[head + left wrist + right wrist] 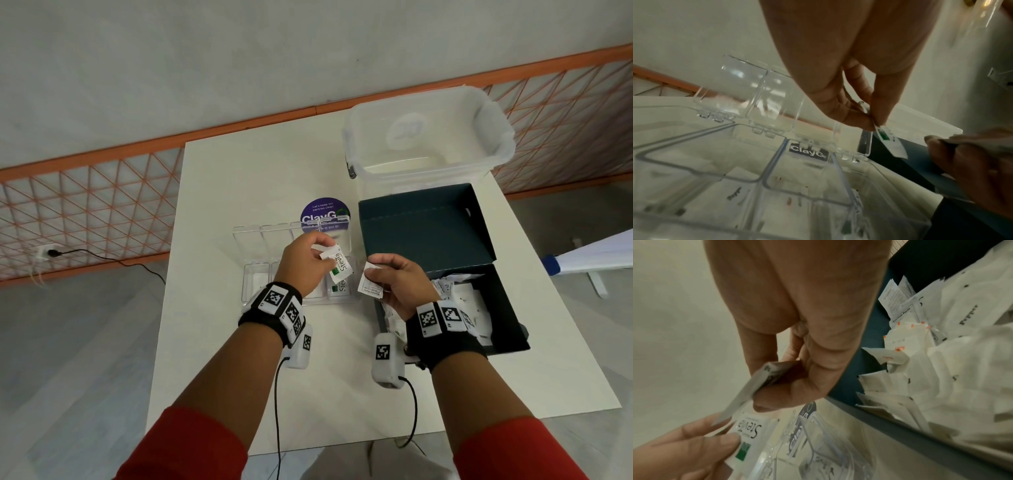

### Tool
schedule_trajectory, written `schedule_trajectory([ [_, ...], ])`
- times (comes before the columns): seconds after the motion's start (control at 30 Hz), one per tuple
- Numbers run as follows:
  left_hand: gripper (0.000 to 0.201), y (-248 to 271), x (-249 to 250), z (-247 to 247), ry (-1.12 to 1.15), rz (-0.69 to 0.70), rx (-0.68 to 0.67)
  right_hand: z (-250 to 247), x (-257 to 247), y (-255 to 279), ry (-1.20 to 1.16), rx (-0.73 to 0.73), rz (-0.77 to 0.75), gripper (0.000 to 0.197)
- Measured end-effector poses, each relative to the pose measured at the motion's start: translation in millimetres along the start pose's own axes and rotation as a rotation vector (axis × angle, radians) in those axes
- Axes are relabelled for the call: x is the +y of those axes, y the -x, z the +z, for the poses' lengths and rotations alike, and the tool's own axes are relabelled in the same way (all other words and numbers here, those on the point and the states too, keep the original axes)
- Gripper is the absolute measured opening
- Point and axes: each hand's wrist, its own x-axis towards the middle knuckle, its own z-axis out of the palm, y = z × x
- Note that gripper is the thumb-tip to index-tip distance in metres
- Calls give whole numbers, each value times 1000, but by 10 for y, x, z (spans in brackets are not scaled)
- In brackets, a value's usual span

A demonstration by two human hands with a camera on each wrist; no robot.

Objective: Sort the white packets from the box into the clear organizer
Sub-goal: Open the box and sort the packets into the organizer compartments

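Note:
My left hand (322,253) pinches a white Stevia packet (340,265) by its top, above the right end of the clear organizer (255,284). The organizer's lids stand open, and another Stevia packet (339,288) lies in its rightmost compartment. My right hand (371,271) pinches a white packet (367,285) between the organizer and the dark box (507,308). Several white packets (459,298) fill the box. In the left wrist view, thumb and finger hold the Stevia packet (891,143) over the organizer (756,178). The right wrist view shows the right hand's packet (748,391) beside the Stevia packet (750,431).
The box's open lid (421,229) lies flat behind it. A big clear plastic tub (428,137) stands at the table's back right corner. A round purple sticker (322,210) sits behind the organizer. The white table (222,359) is bare at the left and front.

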Motion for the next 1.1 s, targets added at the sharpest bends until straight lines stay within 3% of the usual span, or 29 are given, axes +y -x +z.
schedule_trajectory([
  [0.13, 26, -32, -33, 24, -87, -20, 38, -51, -7, 17, 20, 14, -5, 20],
  [0.27, 18, -57, -61, 109, -223, -26, -14, -79, -11, 33, 10, 15, -6, 20],
  [0.5, 27, -111, -56, 330, -393, -47, -89, -120, -12, 41, 9, 15, -3, 20],
  [0.73, 23, -64, -148, 328, -523, 132, -89, -156, -67, 21, -7, 13, 18, 20],
  [0.9, 16, -14, -175, 247, -608, 266, 12, -70, -55, -9, -1, 8, 29, 27],
  [1.1, 27, 1, -114, 280, -951, 238, -235, 37, -2, -19, 51, 0, 7, 22],
])
